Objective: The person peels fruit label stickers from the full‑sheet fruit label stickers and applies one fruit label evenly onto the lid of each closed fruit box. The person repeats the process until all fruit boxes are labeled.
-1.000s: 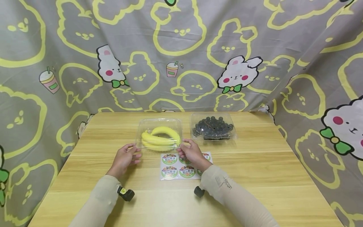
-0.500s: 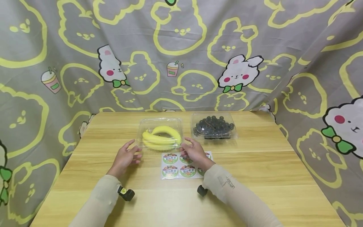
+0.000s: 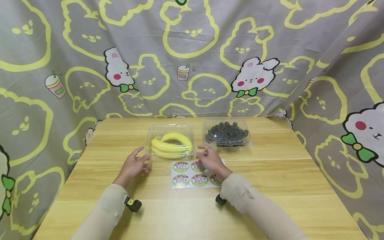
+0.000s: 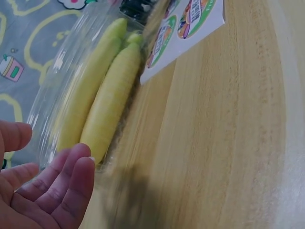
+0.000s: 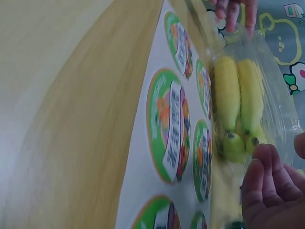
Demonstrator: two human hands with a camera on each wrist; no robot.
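A clear plastic clamshell box [image 3: 152, 130] holding yellow bananas [image 3: 172, 149] sits on the table, its lid down. By its left front corner is my left hand [image 3: 133, 165], fingers spread and relaxed, gripping nothing; in the left wrist view its fingertips [image 4: 82, 164] lie close to the box, and I cannot tell whether they touch. Off the right front corner, my right hand [image 3: 212, 161] has loosely bent fingers with nothing between them. Under and beside that hand lies a white sheet of round fruit stickers [image 3: 190, 174], partly covered by it.
A second clear box [image 3: 207, 124] with dark grapes [image 3: 227, 133] stands to the right of the banana box. Patterned grey curtains [image 3: 192, 90] hang behind and at both sides of the wooden table [image 3: 276, 173].
My right hand has drawn away to the right from the banana box's corner, uncovering more of the stickers. The left hand has hardly moved, its fingers a little more spread. Both boxes stay put.
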